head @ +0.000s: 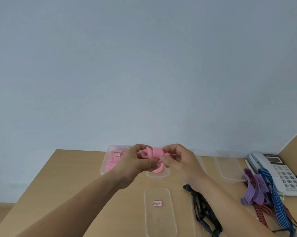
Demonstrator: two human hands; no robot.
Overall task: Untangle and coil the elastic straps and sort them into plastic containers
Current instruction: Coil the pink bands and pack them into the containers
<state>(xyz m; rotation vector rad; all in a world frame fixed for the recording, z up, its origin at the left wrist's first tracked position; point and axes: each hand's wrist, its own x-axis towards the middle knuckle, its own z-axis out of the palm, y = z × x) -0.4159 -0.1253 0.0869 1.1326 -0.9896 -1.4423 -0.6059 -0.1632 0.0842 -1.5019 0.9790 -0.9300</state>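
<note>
Both hands hold a pink elastic strap (152,153) above the table, its loops bunched between them. My left hand (135,162) pinches its left side, and my right hand (177,159) pinches the right side with thumb and fingers. Under the hands lies a clear plastic container (158,174) with a pink coil in it. Another clear container (104,165) at the back left holds several pink straps and bears a label.
A labelled clear lid or container (159,212) lies near the front. An empty clear container (229,170) stands at the back right. Black straps (204,216) lie under my right forearm. Purple, red and blue straps (260,194) are piled beside a white telephone (284,171).
</note>
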